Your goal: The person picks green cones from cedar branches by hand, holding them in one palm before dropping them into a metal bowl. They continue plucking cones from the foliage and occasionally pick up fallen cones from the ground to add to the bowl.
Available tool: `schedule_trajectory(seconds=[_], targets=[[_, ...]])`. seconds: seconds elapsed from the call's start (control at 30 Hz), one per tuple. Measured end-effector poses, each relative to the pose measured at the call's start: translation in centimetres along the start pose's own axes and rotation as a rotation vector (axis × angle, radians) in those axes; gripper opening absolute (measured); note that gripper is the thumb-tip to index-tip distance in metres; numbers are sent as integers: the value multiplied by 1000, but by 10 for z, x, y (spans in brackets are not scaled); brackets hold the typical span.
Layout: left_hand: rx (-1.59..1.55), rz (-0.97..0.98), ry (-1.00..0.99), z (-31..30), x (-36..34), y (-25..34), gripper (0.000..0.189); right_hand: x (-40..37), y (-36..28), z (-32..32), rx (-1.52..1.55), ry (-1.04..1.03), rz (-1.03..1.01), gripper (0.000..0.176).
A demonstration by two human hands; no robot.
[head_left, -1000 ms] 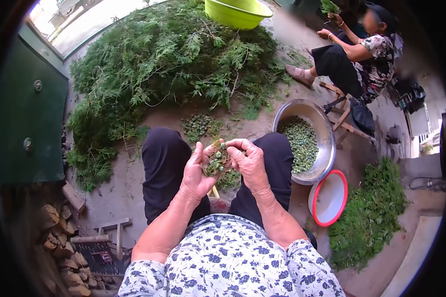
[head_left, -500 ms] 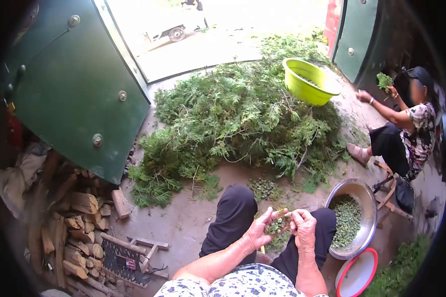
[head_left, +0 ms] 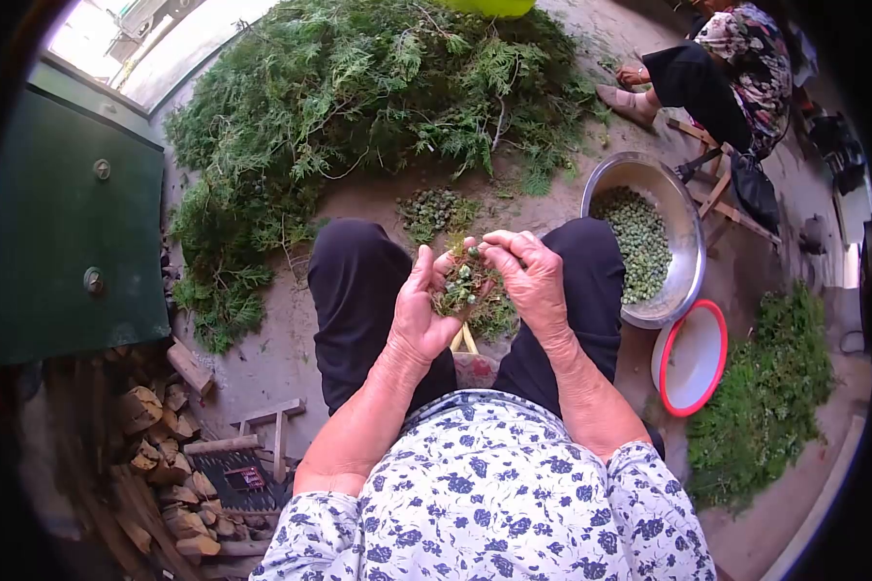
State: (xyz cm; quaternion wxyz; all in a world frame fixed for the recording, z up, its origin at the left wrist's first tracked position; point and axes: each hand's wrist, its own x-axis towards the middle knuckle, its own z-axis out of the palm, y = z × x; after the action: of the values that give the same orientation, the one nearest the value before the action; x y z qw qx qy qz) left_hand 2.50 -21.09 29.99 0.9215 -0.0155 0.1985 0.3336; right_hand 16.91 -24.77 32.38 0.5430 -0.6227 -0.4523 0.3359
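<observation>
My left hand (head_left: 422, 312) is curled around a cypress-like sprig (head_left: 467, 292) with several small round green cones on it, held between my knees. My right hand (head_left: 537, 283) pinches at the sprig's upper edge, thumb and forefinger together by a dark green cone (head_left: 474, 252). What exactly lies between those fingertips is partly hidden. On the ground just beyond my hands lies a small heap of green cones (head_left: 432, 213). Right of my knee, a steel basin (head_left: 686, 254) holds many loose green cones (head_left: 638, 240).
A white basin with a red rim (head_left: 723, 360) leans by the steel one. Cut evergreen branches (head_left: 358, 107) are piled ahead, with more greenery (head_left: 761, 407) at right. Another person (head_left: 717, 87) sits at upper right. Firewood (head_left: 170, 436), a low stool (head_left: 279, 436) and a green door (head_left: 77, 232) are left.
My view has tilted down, so my hands and the basins appear higher. My right hand's fingertips stay at the sprig in my left hand. The other person's near hand is lower, by the foot.
</observation>
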Motion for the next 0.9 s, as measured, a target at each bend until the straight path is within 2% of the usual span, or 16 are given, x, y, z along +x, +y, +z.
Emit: schedule_trajectory(seconds=[0.03,0.07,0.23,0.37,0.43,0.47,0.57,0.63,0.7,0.73,0.77,0.83,0.9], targets=[[-12,-6,7,-1,0,-1,54,-1,-1,2,-145,5,-112,15],[19,-4,-7,-3,-1,-1,54,-1,0,3,-209,-16,-116,18],[41,4,-31,-8,0,-2,54,-2,4,8,-258,-27,-112,15],[42,11,-14,2,-4,-2,56,0,4,1,-175,-15,-163,17],[41,26,26,9,-5,-3,56,1,-12,-10,432,-99,401,12],[16,29,25,10,-4,-3,56,3,3,-14,723,-112,408,9],[-8,19,12,3,-3,-3,57,-1,-3,-14,883,-103,472,9],[-29,8,-17,2,-3,-3,58,-4,0,-15,869,-179,515,10],[-33,14,-12,3,-3,-3,58,-10,-1,-4,202,-159,247,11],[-30,17,-10,3,-3,-3,58,-10,5,2,42,-106,17,13],[-35,21,-9,3,-3,-3,58,-12,3,3,-143,-114,-38,17],[-18,22,6,3,-2,-4,58,-14,2,11,-298,-105,-62,19],[-23,20,3,1,-2,-5,57,-13,3,11,-306,-108,-68,18]])
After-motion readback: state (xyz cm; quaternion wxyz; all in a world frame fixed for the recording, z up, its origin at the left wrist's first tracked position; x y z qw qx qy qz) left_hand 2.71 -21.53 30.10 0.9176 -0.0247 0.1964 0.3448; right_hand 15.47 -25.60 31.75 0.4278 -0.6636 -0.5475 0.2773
